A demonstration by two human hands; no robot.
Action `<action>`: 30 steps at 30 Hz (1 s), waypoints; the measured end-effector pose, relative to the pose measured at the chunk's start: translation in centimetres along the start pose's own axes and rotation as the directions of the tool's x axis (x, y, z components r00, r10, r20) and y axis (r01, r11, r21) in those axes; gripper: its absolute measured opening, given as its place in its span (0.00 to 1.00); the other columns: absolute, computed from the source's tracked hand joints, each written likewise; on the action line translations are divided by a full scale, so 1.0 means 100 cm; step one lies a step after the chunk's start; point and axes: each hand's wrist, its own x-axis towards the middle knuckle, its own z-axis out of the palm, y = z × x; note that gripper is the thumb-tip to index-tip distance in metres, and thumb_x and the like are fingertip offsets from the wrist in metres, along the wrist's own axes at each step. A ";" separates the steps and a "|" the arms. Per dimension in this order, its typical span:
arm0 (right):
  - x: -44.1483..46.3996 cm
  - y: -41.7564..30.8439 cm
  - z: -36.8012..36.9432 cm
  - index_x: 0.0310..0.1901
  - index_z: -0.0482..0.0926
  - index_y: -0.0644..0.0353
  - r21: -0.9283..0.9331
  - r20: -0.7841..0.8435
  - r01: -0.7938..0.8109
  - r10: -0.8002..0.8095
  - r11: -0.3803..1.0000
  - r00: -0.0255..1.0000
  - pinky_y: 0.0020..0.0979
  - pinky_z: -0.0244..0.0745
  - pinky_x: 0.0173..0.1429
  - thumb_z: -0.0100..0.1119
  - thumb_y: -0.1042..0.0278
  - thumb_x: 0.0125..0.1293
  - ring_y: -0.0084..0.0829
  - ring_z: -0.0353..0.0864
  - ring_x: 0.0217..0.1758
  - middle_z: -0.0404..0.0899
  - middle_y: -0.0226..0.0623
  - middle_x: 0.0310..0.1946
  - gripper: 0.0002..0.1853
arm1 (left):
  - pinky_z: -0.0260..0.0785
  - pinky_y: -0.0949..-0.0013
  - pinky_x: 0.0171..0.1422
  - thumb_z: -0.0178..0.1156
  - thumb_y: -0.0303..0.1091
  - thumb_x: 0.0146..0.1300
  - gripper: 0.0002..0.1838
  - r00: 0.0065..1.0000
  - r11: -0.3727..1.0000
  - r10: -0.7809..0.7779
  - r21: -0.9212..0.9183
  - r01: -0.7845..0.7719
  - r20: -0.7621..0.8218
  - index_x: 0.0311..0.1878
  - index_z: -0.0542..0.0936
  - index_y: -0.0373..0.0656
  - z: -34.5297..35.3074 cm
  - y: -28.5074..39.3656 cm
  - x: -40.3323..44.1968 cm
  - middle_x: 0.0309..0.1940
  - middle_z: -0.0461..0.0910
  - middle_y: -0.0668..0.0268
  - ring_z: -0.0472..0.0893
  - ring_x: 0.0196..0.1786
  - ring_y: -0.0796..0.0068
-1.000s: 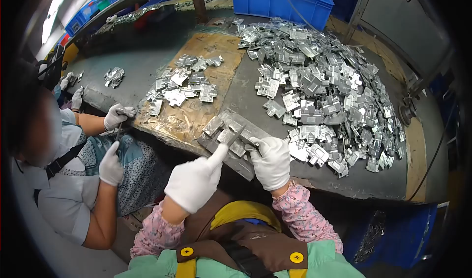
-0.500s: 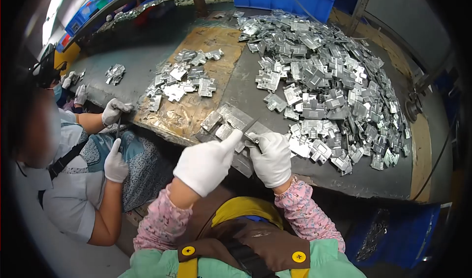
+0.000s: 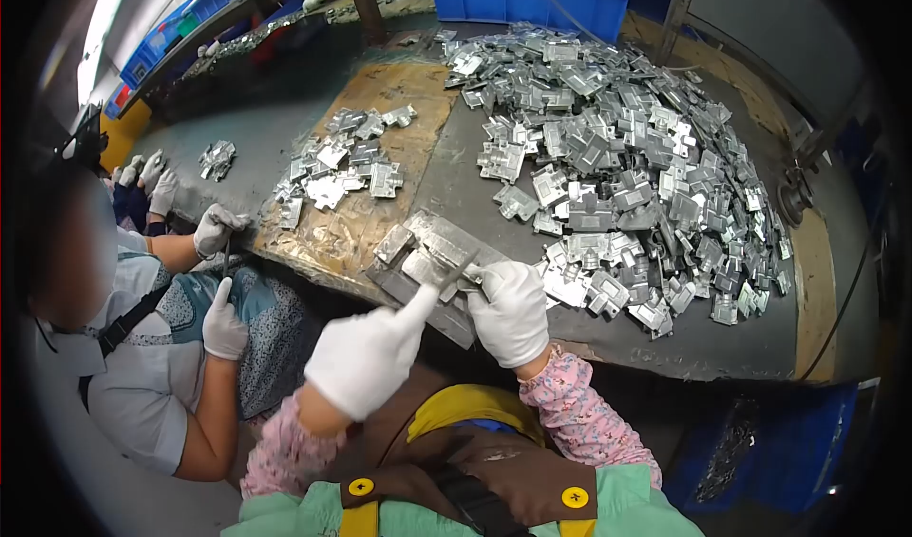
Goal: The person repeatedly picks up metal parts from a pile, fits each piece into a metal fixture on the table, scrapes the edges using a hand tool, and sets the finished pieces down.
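Note:
My left hand (image 3: 366, 358), in a white glove slightly smeared by motion, is closed on a thin dark tool (image 3: 461, 269) with the index finger stretched along it. The tool's tip lies beside my right hand (image 3: 510, 314). That gloved hand pinches a metal part (image 3: 468, 285), mostly hidden by the fingers. Both hands are over a flat metal block (image 3: 446, 236) at the table's front edge, which has raised pieces on its top. To the right of the block spreads a large heap of silvery metal parts (image 3: 617, 195).
A smaller pile of metal parts (image 3: 332, 171) lies on the brown board (image 3: 413, 86). At the left sits a co-worker (image 3: 152, 376) with gloved hands and a thin tool. A blue bin (image 3: 532, 0) stands behind the heap. A round metal fitting (image 3: 794, 198) is at the right.
My left hand moved forward and right with the tool, then back left toward my body. My right hand stays at the block, still pinching. The whole view has shifted slightly.

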 end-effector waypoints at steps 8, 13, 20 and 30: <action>-0.003 -0.002 0.004 0.39 0.85 0.61 0.009 0.030 -0.028 0.028 1.000 0.999 0.48 0.75 0.48 0.67 0.71 0.55 0.47 0.81 0.41 0.81 0.40 0.32 0.10 | 0.76 0.51 0.34 0.59 0.36 0.73 0.22 0.986 0.996 -0.064 -0.070 0.054 -0.153 0.69 0.79 0.55 0.030 -0.024 0.028 0.27 0.82 0.52 0.84 0.30 0.50; -0.007 0.001 0.006 0.40 0.86 0.60 -0.016 -0.001 -0.016 0.016 1.000 1.000 0.46 0.74 0.47 0.70 0.73 0.56 0.46 0.81 0.41 0.81 0.39 0.32 0.09 | 0.76 0.52 0.36 0.61 0.33 0.71 0.23 0.975 0.988 -0.143 -0.087 0.130 -0.170 0.68 0.80 0.52 0.028 -0.012 -0.012 0.28 0.82 0.51 0.85 0.31 0.49; -0.001 -0.004 0.002 0.28 0.76 0.61 -0.048 0.053 0.002 0.001 0.999 0.999 0.51 0.73 0.44 0.69 0.71 0.52 0.51 0.78 0.36 0.76 0.44 0.28 0.09 | 0.76 0.53 0.32 0.61 0.33 0.70 0.26 0.992 0.992 -0.031 -0.123 0.016 -0.123 0.72 0.76 0.52 0.046 0.020 -0.016 0.26 0.80 0.58 0.83 0.27 0.51; -0.003 -0.001 0.006 0.26 0.76 0.61 -0.019 0.032 -0.005 0.006 1.000 0.999 0.51 0.72 0.40 0.69 0.71 0.52 0.51 0.78 0.34 0.75 0.44 0.25 0.09 | 0.76 0.57 0.31 0.58 0.32 0.72 0.22 0.991 0.997 -0.019 -0.071 0.009 -0.134 0.69 0.77 0.50 0.051 0.024 -0.006 0.24 0.80 0.59 0.83 0.26 0.56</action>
